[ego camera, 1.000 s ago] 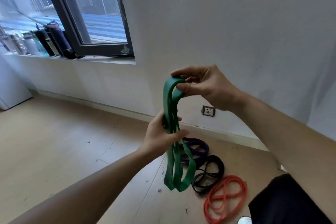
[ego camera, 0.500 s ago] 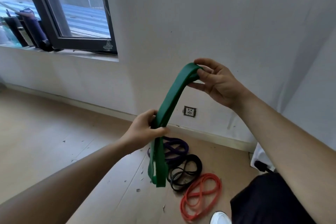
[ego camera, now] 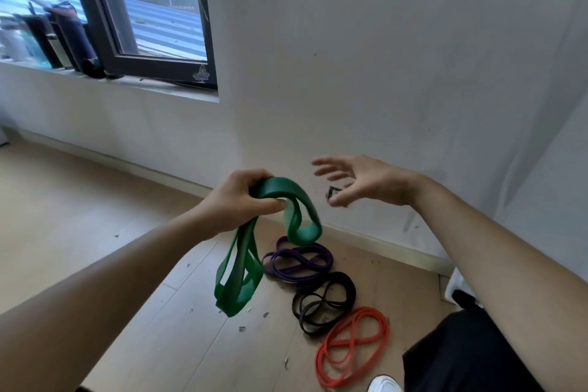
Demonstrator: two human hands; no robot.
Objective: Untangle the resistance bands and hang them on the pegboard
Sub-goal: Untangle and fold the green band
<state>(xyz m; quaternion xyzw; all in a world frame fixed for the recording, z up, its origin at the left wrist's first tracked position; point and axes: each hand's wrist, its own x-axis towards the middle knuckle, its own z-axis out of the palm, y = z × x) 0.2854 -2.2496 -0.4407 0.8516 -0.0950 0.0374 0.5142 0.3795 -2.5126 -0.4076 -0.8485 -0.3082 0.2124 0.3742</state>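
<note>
Centre frame: the left hand (ego camera: 238, 197) is clenched around the green band (ego camera: 283, 185) at its bunched middle. One short loop curls over to the right of the fist, and the longer strands hang down and slightly left toward lower centre, clear of the floor (ego camera: 95, 232). The right hand (ego camera: 372, 183), right of centre, has its fingers spread and holds nothing; the short loop lies just below-left of its fingertips without touching, so I judge it the nearer hand to take that end and draw the band out long. The purple band (ego camera: 299, 261), black band (ego camera: 324, 299) and red band (ego camera: 353, 347) lie coiled on the floor below; I see no pegboard.
</note>
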